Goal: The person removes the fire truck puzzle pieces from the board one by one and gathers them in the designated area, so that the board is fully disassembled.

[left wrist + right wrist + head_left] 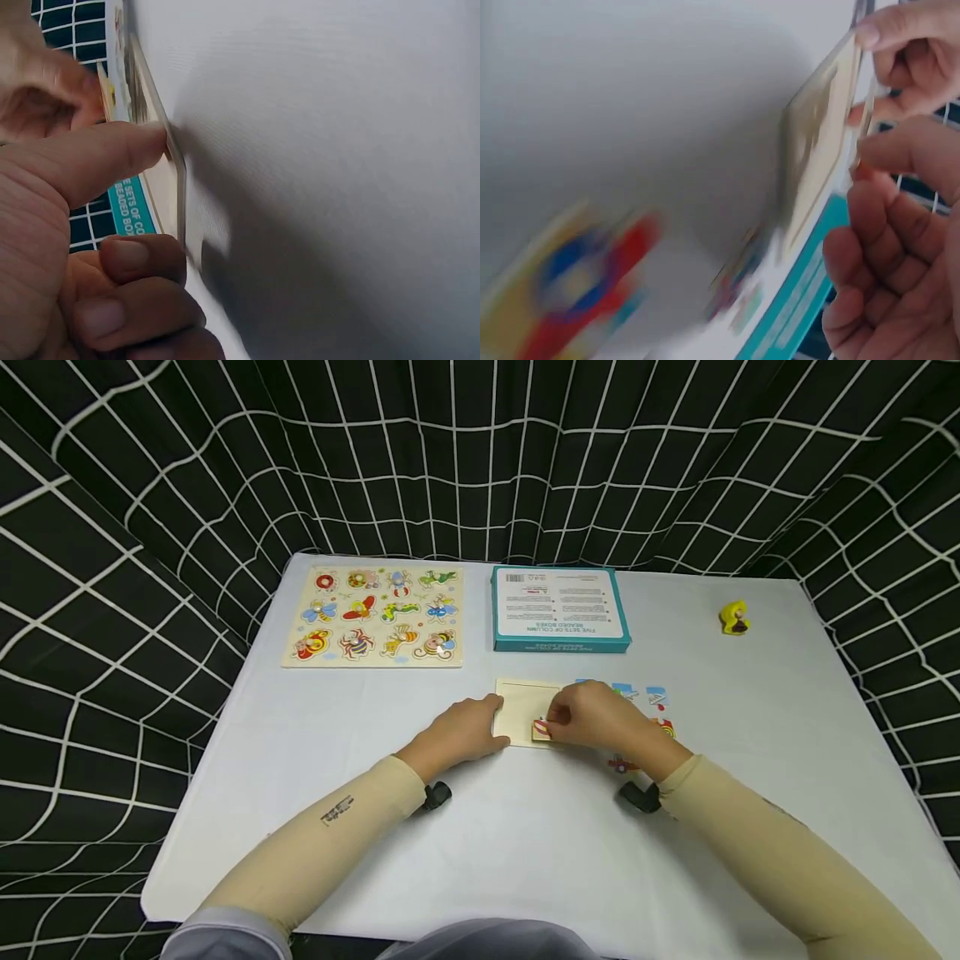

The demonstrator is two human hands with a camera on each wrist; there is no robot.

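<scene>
A shallow pale wooden puzzle tray [516,703] lies on the white table in front of the person. The left hand [463,729] holds it by its left side, thumb at the near corner and fingers farther up the edge. Above the tray, the right hand [597,717] pinches a small puzzle piece [540,729] with red and white print between thumb and fingers. In the right wrist view this piece [866,124] appears nearly edge-on. Several loose printed pieces [657,696] lie right of the tray, partly hidden by the right hand and forearm.
A wooden insect puzzle board [372,617] lies at the back left. Behind the tray is a teal-edged box [560,610] with printed text. A small yellow figure [735,617] stands at the far right. Black netted cloth [480,460] surrounds the table [360,877].
</scene>
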